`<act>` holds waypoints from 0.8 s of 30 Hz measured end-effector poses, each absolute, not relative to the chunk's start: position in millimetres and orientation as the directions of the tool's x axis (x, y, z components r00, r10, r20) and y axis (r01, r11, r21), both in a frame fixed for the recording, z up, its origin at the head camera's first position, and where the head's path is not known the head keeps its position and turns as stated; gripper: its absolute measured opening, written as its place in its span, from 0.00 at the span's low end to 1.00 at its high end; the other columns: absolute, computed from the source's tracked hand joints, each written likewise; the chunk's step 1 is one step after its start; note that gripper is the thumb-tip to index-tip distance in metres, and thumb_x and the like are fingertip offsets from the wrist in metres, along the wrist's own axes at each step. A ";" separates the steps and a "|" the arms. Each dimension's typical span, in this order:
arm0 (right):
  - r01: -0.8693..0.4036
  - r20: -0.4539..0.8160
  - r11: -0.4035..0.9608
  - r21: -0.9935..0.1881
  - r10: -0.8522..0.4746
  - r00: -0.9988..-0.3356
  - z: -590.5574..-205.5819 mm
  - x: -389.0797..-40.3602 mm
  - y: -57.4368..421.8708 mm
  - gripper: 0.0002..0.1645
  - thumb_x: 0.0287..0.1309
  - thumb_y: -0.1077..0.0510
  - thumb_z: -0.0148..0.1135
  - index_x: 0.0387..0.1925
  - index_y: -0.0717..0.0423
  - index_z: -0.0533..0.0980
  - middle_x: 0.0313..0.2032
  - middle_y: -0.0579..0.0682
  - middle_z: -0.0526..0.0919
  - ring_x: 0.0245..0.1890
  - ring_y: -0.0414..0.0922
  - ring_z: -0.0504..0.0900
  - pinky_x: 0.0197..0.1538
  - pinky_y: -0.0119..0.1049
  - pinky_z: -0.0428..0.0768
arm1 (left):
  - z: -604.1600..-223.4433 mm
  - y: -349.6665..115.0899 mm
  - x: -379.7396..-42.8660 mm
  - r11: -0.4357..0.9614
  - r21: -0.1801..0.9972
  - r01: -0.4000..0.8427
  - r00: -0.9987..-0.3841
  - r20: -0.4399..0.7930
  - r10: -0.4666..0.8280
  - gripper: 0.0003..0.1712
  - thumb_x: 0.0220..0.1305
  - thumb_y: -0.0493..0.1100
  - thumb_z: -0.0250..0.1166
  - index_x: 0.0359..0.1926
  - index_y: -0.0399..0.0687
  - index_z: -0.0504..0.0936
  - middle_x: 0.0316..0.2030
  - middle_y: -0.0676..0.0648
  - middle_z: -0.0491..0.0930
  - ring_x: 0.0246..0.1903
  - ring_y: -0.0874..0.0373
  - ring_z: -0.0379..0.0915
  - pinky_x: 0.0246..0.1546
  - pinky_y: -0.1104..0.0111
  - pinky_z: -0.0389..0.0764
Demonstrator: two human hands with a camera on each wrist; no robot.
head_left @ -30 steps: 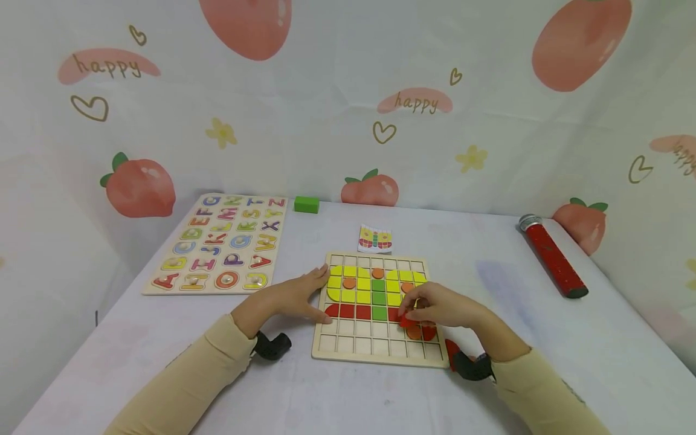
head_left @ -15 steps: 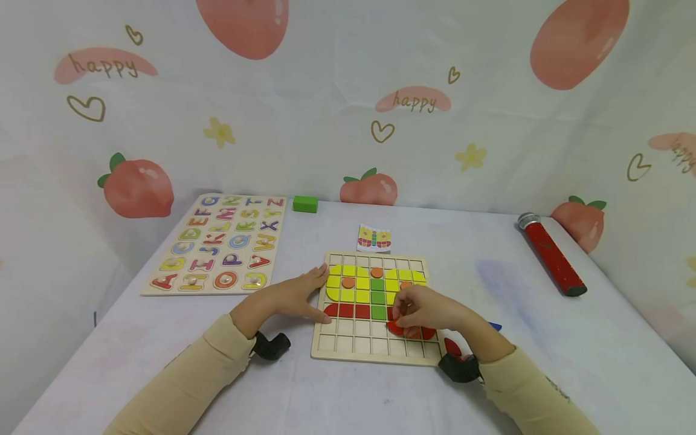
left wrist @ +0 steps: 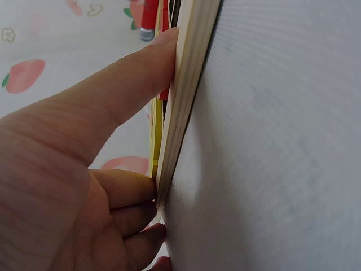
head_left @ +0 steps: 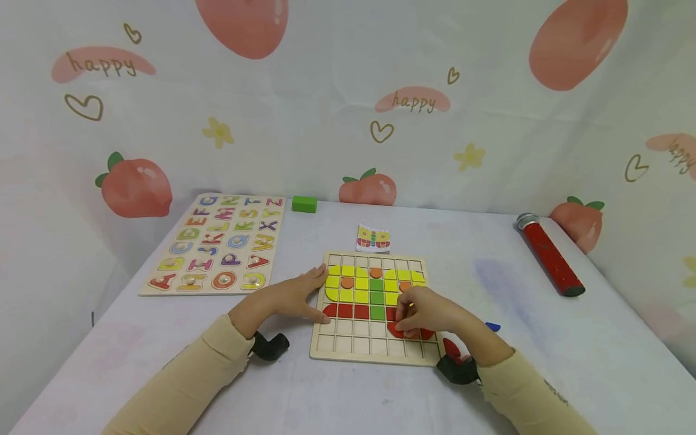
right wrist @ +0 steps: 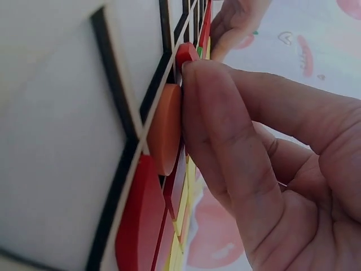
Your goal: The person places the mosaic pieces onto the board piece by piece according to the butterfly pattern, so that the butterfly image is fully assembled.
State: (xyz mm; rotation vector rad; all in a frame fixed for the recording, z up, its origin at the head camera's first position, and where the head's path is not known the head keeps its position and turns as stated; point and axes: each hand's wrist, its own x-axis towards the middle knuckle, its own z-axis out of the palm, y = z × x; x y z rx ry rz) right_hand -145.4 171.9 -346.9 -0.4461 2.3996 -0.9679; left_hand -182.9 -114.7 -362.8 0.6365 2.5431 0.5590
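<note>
A wooden grid board (head_left: 345, 344) lies on the table, with yellow, red, green and orange tiles set in its squares. My left hand (head_left: 288, 302) rests along its left edge, fingers extended; in the left wrist view the thumb (left wrist: 132, 79) touches the board's rim (left wrist: 189, 73). With bent fingers, my right hand (head_left: 432, 311) pinches a red rounded-corner tile (head_left: 395, 330) at a square below the red row. In the right wrist view, this red tile (right wrist: 186, 52) shows at the fingertips, beyond an orange round tile (right wrist: 166, 130). My fingers partly cover the neighbouring tiles.
Behind the board lies a small pattern card (head_left: 373, 238). An alphabet puzzle (head_left: 217, 278) and a green block (head_left: 304, 204) are at the back left. A red microphone (head_left: 550, 256) lies at the right. Loose red (head_left: 451, 348) and blue (head_left: 493, 327) pieces lie near my right wrist.
My right hand has shifted slightly left, bringing the red tile down flat to the square left of the orange round tile. A blue piece has come into sight behind the wrist. The left hand stays put.
</note>
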 end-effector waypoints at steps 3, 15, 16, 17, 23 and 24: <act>-0.104 -0.335 0.700 -0.707 -0.461 -0.822 -346.7 -144.4 170.4 0.07 0.50 0.65 0.67 0.26 0.61 0.75 0.26 0.49 0.79 0.20 0.39 0.79 0.30 0.31 0.83 | -362.0 -114.5 -182.4 0.811 0.481 0.333 -0.789 -0.329 0.518 0.62 0.47 0.64 0.69 0.73 0.48 0.45 0.74 0.49 0.38 0.73 0.52 0.35 0.72 0.56 0.48; -0.173 -0.308 0.682 -0.710 -0.522 -0.795 -342.6 -144.0 169.2 0.05 0.51 0.66 0.65 0.25 0.62 0.76 0.23 0.49 0.78 0.20 0.40 0.77 0.29 0.31 0.81 | -360.6 -115.2 -181.5 0.807 0.487 0.334 -0.785 -0.330 0.524 0.61 0.47 0.65 0.69 0.73 0.47 0.45 0.74 0.49 0.37 0.73 0.52 0.34 0.72 0.56 0.47; -0.186 -0.303 0.678 -0.711 -0.534 -0.789 -342.3 -144.0 170.2 0.05 0.51 0.66 0.65 0.25 0.62 0.76 0.23 0.49 0.79 0.20 0.40 0.77 0.29 0.31 0.81 | -360.6 -115.3 -181.5 0.806 0.488 0.335 -0.784 -0.330 0.525 0.61 0.47 0.65 0.69 0.73 0.47 0.45 0.74 0.49 0.37 0.73 0.52 0.34 0.72 0.56 0.47; -0.198 -0.298 0.677 -0.709 -0.542 -0.785 -342.0 -144.2 171.5 0.05 0.51 0.65 0.65 0.25 0.61 0.77 0.23 0.48 0.79 0.20 0.40 0.77 0.29 0.31 0.81 | -360.8 -115.2 -181.7 0.805 0.489 0.337 -0.783 -0.329 0.528 0.61 0.47 0.65 0.68 0.73 0.47 0.45 0.74 0.49 0.37 0.73 0.52 0.34 0.72 0.56 0.47; -0.257 -0.259 0.692 -0.674 -0.548 -0.795 -337.3 -144.7 187.7 0.06 0.51 0.58 0.67 0.30 0.56 0.79 0.28 0.45 0.81 0.28 0.40 0.77 0.33 0.29 0.78 | -360.8 -115.2 -182.3 0.809 0.486 0.330 -0.783 -0.337 0.522 0.62 0.47 0.65 0.68 0.73 0.48 0.44 0.74 0.49 0.37 0.73 0.52 0.34 0.72 0.56 0.47; -0.254 -0.256 0.698 -0.669 -0.537 -0.803 -335.6 -144.4 191.9 0.07 0.51 0.57 0.67 0.30 0.56 0.79 0.29 0.45 0.81 0.29 0.40 0.77 0.33 0.29 0.78 | -360.6 -115.2 -182.4 0.811 0.484 0.329 -0.784 -0.339 0.520 0.62 0.47 0.65 0.68 0.73 0.48 0.44 0.74 0.49 0.37 0.73 0.52 0.34 0.72 0.56 0.47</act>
